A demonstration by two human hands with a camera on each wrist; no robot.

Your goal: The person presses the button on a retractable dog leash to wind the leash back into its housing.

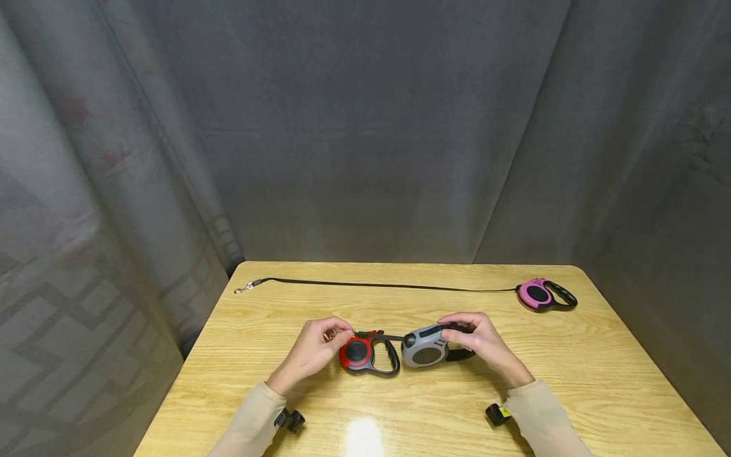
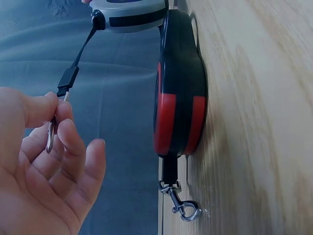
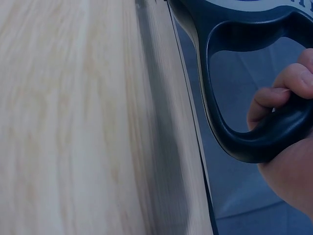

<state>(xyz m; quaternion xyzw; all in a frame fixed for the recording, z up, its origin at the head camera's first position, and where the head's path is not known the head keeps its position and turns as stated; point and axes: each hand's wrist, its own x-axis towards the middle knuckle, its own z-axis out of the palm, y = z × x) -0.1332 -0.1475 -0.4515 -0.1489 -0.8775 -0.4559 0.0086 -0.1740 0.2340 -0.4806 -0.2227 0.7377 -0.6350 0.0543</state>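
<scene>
A grey retractable dog leash (image 1: 425, 351) is raised over the middle of the wooden table, its black handle (image 3: 259, 147) gripped by my right hand (image 1: 482, 339). My left hand (image 1: 320, 348) pinches the leash's metal snap hook (image 2: 51, 133) between thumb and index finger; the other fingers curl loosely. A short length of black strap (image 2: 84, 46) runs taut from the hook to the grey casing. Beneath and behind the strap lies a red retractable leash (image 1: 355, 353), flat on the table, with its own snap hook (image 2: 186, 208) close against its casing.
At the back right lies a pink retractable leash (image 1: 534, 294). Its black strap (image 1: 365, 285) stretches left along the table's back, ending in a snap hook (image 1: 244, 288). Grey curtains (image 1: 354, 139) hang behind the table and at both sides.
</scene>
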